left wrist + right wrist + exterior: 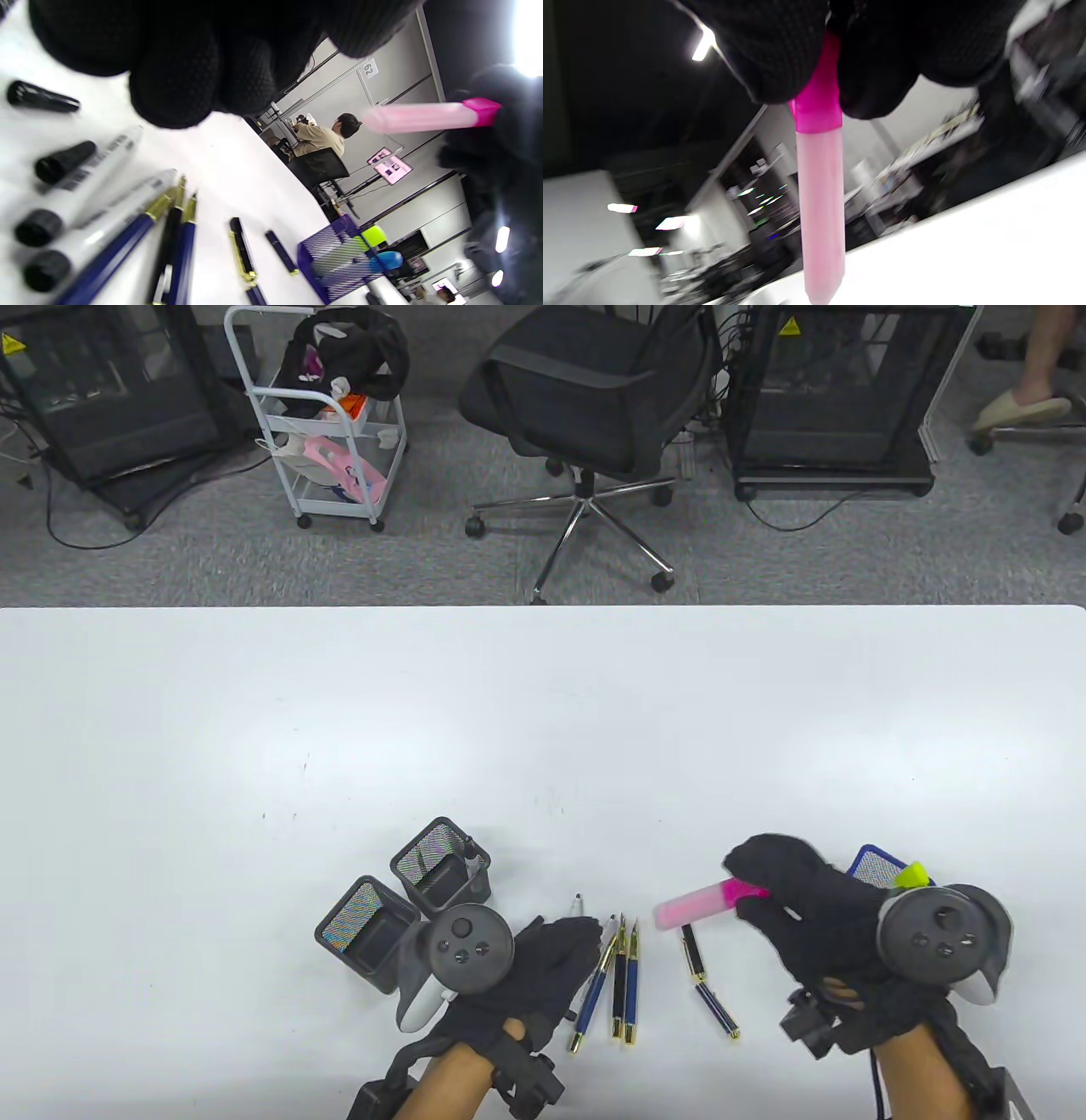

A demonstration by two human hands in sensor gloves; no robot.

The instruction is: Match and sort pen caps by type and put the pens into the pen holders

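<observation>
Right hand (802,912) grips a pink highlighter (700,903); left hand (543,967) rests beside pens (624,984).

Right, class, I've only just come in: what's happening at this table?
A person in black sensor gloves is sorting pens. The right hand grips a pink highlighter above the table, beside a blue mesh holder that already has highlighters in it. The left hand rests on the white table over some markers, next to a row of blue and black gold-trimmed pens. Two black mesh holders stand at the left.
</observation>
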